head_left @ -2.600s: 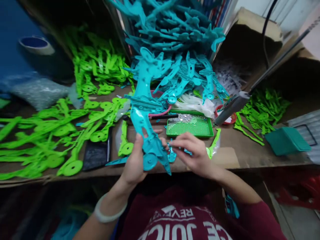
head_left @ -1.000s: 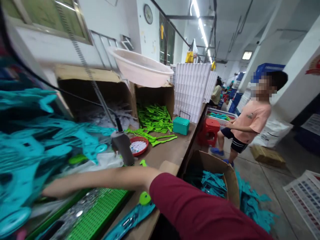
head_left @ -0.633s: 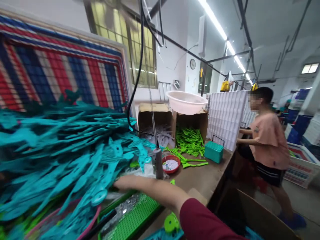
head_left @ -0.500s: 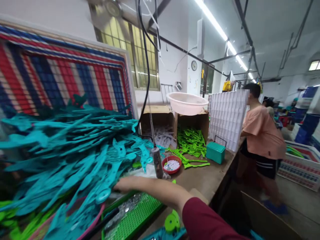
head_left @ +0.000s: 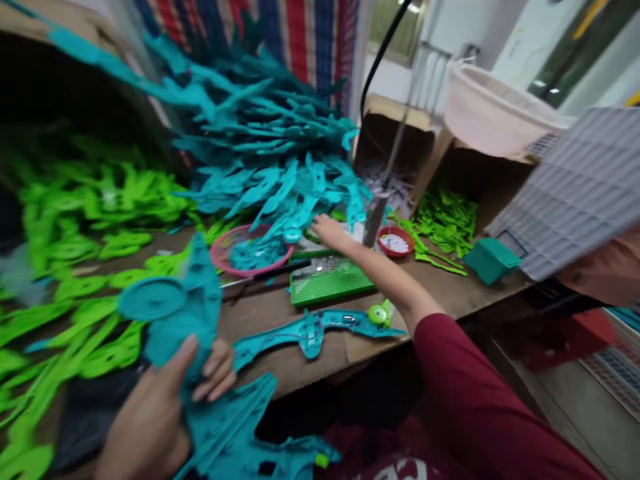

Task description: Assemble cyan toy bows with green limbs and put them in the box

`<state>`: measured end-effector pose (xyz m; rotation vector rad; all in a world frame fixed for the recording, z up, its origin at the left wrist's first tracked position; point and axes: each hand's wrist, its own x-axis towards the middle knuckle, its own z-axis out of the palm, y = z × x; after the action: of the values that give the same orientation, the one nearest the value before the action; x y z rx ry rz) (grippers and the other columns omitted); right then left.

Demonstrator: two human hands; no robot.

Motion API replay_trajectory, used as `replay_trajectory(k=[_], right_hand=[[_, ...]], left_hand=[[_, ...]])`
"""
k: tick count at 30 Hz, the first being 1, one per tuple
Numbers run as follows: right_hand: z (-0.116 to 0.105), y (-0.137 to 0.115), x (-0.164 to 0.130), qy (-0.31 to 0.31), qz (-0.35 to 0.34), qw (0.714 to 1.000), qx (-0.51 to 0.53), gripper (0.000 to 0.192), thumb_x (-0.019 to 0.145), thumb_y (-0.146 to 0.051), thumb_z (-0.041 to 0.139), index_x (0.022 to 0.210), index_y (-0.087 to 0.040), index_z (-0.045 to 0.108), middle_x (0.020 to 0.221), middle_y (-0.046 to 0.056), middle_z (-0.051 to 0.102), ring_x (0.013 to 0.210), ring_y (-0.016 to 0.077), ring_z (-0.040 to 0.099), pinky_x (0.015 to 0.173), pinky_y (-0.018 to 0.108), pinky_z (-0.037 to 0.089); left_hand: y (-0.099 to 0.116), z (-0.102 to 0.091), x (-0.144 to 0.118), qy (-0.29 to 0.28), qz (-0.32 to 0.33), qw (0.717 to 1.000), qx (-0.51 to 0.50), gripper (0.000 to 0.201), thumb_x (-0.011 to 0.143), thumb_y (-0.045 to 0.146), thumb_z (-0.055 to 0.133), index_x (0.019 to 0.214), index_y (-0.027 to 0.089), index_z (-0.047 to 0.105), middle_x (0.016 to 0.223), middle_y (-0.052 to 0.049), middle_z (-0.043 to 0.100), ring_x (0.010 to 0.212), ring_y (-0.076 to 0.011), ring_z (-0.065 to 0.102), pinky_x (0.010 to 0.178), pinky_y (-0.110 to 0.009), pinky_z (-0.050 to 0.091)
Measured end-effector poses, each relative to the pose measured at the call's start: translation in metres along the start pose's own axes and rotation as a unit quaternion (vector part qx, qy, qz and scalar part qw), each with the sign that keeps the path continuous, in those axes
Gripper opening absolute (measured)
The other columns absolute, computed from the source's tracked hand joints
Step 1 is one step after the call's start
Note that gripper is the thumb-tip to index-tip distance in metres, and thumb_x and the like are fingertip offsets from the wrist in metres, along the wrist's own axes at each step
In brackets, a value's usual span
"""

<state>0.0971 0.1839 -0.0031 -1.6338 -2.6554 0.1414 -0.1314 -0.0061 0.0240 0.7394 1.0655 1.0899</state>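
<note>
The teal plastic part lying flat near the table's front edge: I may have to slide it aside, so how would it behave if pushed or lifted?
The teal plastic part looks like thin moulded plastic, so probably light and fairly stiff, flexing a little at its narrow ends. Lying flat on the table, it should slide, not roll. The green wheel at its right end may be loose, so it could fall off.

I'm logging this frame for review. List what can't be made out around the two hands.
- Right hand, head view: fingertips blurred against the teal parts pile; any grip unreadable.
- Left hand: wrist cut off by the bottom edge.
- Teal part in the left hand: motion blur hides its detail.
- Red dish: contents too small.
</note>
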Motion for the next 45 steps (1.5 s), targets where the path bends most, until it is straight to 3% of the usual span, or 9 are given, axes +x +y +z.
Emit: replay_trajectory(k=[3,7,11,13,17,22,30,40,45], right_hand=[[-0.006,0.017,0.021,0.013,0.026,1.0,-0.006,0.031,0.098,-0.03,0.062,0.123,-0.011,0.063,0.128,0.014,0.064,0.116,0.0252,0.061,0.098,0.045,0.053],[-0.033,0.047,0.039,0.068,0.079,0.995,-0.002,0.027,0.095,-0.002,0.042,0.103,-0.001,0.068,0.114,0.027,0.067,0.119,0.0295,0.055,0.097,0.041,0.046],[-0.048,0.034,0.018,0.139,0.087,0.985,0.043,0.029,0.101,-0.009,0.036,0.119,-0.007,0.059,0.118,0.018,0.067,0.107,0.0205,0.058,0.092,0.034,0.047],[-0.05,0.006,-0.01,0.185,0.054,0.978,0.084,0.024,0.105,-0.019,0.036,0.12,-0.013,0.054,0.112,0.011,0.066,0.097,0.0155,0.059,0.085,0.029,0.05],[-0.052,-0.051,-0.078,0.317,-0.203,0.897,0.232,0.005,0.101,-0.021,0.053,0.103,-0.02,0.057,0.088,0.002,0.063,0.078,0.0119,0.058,0.07,0.025,0.052],[-0.052,-0.068,-0.108,0.397,-0.25,0.856,0.217,0.02,0.095,-0.005,0.053,0.106,-0.019,0.062,0.097,0.008,0.064,0.09,0.0163,0.062,0.073,0.03,0.057],[-0.053,-0.069,-0.114,0.393,-0.299,0.862,0.117,0.02,0.091,-0.003,0.056,0.106,-0.012,0.063,0.086,0.012,0.07,0.081,0.0201,0.064,0.073,0.035,0.058],[-0.047,-0.076,-0.125,0.428,-0.267,0.851,0.148,0.035,0.09,-0.003,0.058,0.122,-0.017,0.061,0.091,0.011,0.07,0.082,0.0197,0.066,0.071,0.033,0.061],[-0.046,-0.083,-0.127,0.424,-0.26,0.851,0.17,0.028,0.092,-0.003,0.056,0.117,-0.015,0.063,0.088,0.01,0.067,0.079,0.0174,0.064,0.068,0.029,0.059]], left_hand=[[-0.013,-0.001,-0.008,0.039,0.008,0.998,-0.046,0.06,0.068,0.056,0.085,0.055,0.018,0.04,0.052,0.006,0.036,0.044,-0.0053,0.028,0.041,-0.022,0.026],[-0.013,0.003,-0.005,0.025,0.011,0.999,-0.036,0.058,0.068,0.059,0.084,0.055,0.019,0.045,0.051,0.006,0.039,0.044,-0.0062,0.032,0.041,-0.023,0.028],[-0.02,-0.002,0.001,0.011,0.023,1.0,-0.008,0.06,0.075,0.067,0.075,0.055,0.019,0.048,0.049,0.005,0.038,0.042,-0.0069,0.031,0.041,-0.024,0.028],[-0.026,-0.002,0.004,-0.011,0.016,1.0,0.0,0.061,0.079,0.07,0.07,0.055,0.018,0.049,0.049,0.005,0.038,0.043,-0.0069,0.031,0.042,-0.024,0.028],[-0.035,0.01,0.011,-0.053,0.004,0.999,0.0,0.057,0.082,0.068,0.068,0.06,0.019,0.049,0.054,0.005,0.039,0.045,-0.0069,0.031,0.043,-0.022,0.029],[-0.034,0.024,0.015,-0.071,0.021,0.997,0.02,0.057,0.084,0.07,0.064,0.062,0.02,0.046,0.054,0.006,0.035,0.048,-0.0085,0.031,0.044,-0.022,0.028],[-0.034,0.03,0.008,-0.082,0.043,0.996,0.02,0.054,0.088,0.067,0.062,0.065,0.021,0.046,0.057,0.006,0.036,0.05,-0.0092,0.03,0.047,-0.023,0.029],[-0.036,0.035,-0.003,-0.084,0.053,0.994,0.051,0.055,0.086,0.072,0.06,0.068,0.022,0.045,0.058,0.006,0.035,0.052,-0.01,0.029,0.047,-0.023,0.027],[-0.036,0.034,-0.006,-0.073,0.076,0.989,0.107,0.059,0.086,0.077,0.055,0.067,0.022,0.046,0.058,0.005,0.037,0.052,-0.0107,0.032,0.048,-0.024,0.029]])
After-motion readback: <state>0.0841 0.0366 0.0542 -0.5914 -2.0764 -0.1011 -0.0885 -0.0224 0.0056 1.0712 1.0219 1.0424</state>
